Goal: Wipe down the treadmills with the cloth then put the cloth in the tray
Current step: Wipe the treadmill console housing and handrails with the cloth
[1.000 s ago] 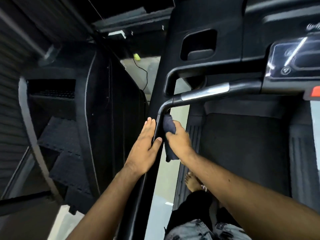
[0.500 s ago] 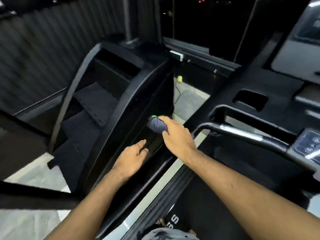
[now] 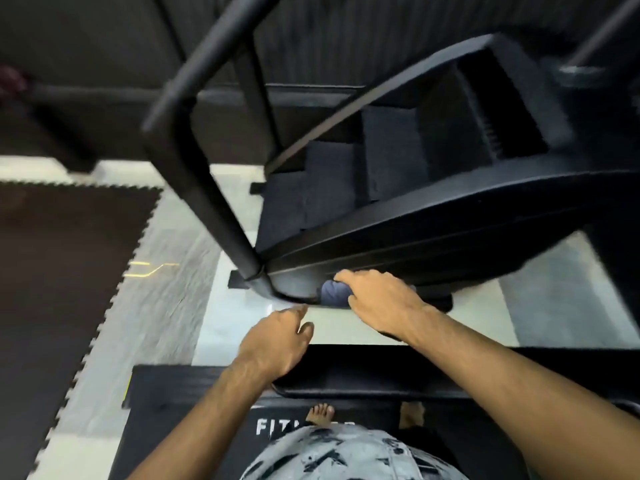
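A pale gym floor (image 3: pixel 349 325) runs under a big black stepped machine (image 3: pixel 433 216), with dark interlocking mats (image 3: pixel 62 271) well to the left of it. The picture is smeared by head motion, so fine detail is lost.

The cloth (image 3: pixel 333 293), dark blue and bunched, sits against the bottom edge of the machine's near side panel, close to where a black tubular rail (image 3: pixel 194 140) joins that panel. The right hand (image 3: pixel 381 306) grasps it, fingers curled over the top and pressing it to the panel. The left hand (image 3: pixel 273 341) hangs just below the machine's corner, loosely curled and grasping nothing; whether its forefinger touches the edge cannot be told.

The person stands on a treadmill deck (image 3: pixel 194 386) on the near side of the machine, bare feet showing beside white lettering.

Judging by this, wiping is under way, not finished: the cloth is at work on a low edge. No tray is in view near the machine, so the putting-away step is not yet done.
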`<state>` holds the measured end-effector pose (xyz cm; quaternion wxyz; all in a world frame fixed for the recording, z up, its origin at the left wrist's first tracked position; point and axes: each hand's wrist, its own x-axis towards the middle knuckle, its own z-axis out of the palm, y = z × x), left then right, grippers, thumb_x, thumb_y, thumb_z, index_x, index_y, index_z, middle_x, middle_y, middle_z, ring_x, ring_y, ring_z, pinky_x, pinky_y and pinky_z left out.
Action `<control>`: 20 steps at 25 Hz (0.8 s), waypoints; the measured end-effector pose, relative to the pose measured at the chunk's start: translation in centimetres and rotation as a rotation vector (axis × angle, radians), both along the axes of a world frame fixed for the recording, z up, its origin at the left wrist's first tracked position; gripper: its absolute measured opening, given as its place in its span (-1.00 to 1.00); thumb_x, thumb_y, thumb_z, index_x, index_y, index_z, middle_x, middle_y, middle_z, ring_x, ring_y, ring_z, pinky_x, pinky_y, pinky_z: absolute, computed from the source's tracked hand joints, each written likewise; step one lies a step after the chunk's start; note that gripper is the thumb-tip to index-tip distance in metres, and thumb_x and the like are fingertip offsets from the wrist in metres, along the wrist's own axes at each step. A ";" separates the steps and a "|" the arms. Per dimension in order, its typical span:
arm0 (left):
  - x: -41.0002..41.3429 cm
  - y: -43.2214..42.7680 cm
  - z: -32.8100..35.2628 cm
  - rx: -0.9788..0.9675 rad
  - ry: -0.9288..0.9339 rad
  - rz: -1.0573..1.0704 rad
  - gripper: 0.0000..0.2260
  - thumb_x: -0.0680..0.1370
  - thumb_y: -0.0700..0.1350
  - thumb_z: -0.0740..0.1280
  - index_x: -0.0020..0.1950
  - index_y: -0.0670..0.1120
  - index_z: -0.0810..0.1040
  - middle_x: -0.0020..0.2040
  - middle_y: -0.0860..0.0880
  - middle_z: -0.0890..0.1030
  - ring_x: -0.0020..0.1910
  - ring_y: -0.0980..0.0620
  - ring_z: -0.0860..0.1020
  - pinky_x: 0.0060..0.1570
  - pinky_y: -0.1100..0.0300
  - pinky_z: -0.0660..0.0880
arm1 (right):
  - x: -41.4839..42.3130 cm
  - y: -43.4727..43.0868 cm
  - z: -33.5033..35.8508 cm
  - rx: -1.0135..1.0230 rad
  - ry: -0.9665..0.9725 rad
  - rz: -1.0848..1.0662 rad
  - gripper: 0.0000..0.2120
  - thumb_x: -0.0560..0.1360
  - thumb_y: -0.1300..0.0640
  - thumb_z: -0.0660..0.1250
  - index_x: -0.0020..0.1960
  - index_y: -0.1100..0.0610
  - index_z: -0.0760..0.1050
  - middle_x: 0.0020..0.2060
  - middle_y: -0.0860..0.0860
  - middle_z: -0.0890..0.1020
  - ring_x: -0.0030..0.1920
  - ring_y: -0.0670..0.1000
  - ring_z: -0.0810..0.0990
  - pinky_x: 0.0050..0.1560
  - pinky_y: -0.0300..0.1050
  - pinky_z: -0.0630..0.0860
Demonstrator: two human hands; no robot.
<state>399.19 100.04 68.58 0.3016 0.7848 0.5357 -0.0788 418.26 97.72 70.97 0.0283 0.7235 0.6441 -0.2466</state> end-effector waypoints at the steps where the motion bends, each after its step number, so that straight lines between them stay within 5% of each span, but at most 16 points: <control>1: -0.4 -0.6 0.1 0.016 0.002 0.080 -0.58 0.62 0.04 0.14 0.48 0.04 0.33 0.35 -0.07 0.51 0.32 -0.11 0.46 0.25 0.09 0.39 | -0.7 0.6 -0.6 -0.046 0.017 0.094 -0.64 0.50 0.16 0.15 0.27 -0.07 0.38 0.20 0.10 0.60 0.13 0.25 0.58 0.08 0.11 0.52; 7: 0.2 -7.5 -0.5 0.163 -0.031 0.506 -0.60 0.65 -0.05 0.14 0.47 -0.15 0.32 0.48 -0.08 0.36 0.48 0.01 0.26 0.42 0.25 0.10 | -2.8 0.0 -2.0 -0.228 0.235 0.489 -0.85 0.48 -0.05 0.21 0.04 -0.12 0.39 0.09 -0.02 0.59 0.13 0.16 0.55 -0.08 -0.01 0.38; 9: 1.1 -10.1 -1.0 0.232 -0.032 0.608 -0.52 0.66 -0.02 0.14 0.55 -0.15 0.19 0.56 -0.06 0.22 0.55 0.04 0.11 0.47 0.31 -0.05 | -2.0 0.0 -2.2 -0.285 0.288 0.564 -0.67 0.51 -0.23 0.19 0.26 -0.25 0.36 0.24 -0.08 0.55 0.26 0.14 0.51 0.06 0.03 0.38; 11: 1.6 -11.5 -1.6 0.283 -0.020 0.683 -0.49 0.65 -0.01 0.16 0.56 -0.15 0.17 0.57 -0.06 0.18 0.56 0.06 0.07 0.46 0.32 -0.10 | -1.2 0.1 -2.4 -0.309 0.332 0.551 -0.46 0.54 -0.31 0.15 0.48 -0.32 0.11 0.40 -0.07 0.46 0.37 0.16 0.42 0.28 0.12 0.35; 16: 1.8 -11.9 -2.1 0.328 0.071 0.640 -0.52 0.65 0.02 0.13 0.51 -0.19 0.28 0.53 -0.12 0.26 0.54 0.00 0.16 0.50 0.18 0.02 | -2.5 0.4 -5.3 -0.311 0.502 0.547 -0.55 0.57 -0.23 0.18 0.44 -0.31 0.20 0.49 -0.22 0.31 0.48 0.00 0.28 0.43 0.17 0.23; 20: 1.2 -11.4 -2.3 0.313 0.098 0.582 -0.51 0.66 0.04 0.13 0.53 -0.18 0.26 0.54 -0.11 0.23 0.55 -0.01 0.13 0.51 0.16 0.02 | -3.4 3.1 -7.1 -0.526 0.506 0.586 -0.31 0.42 -0.43 0.12 0.52 -0.42 0.05 0.58 -0.12 0.20 0.57 -0.05 0.15 0.55 0.03 0.11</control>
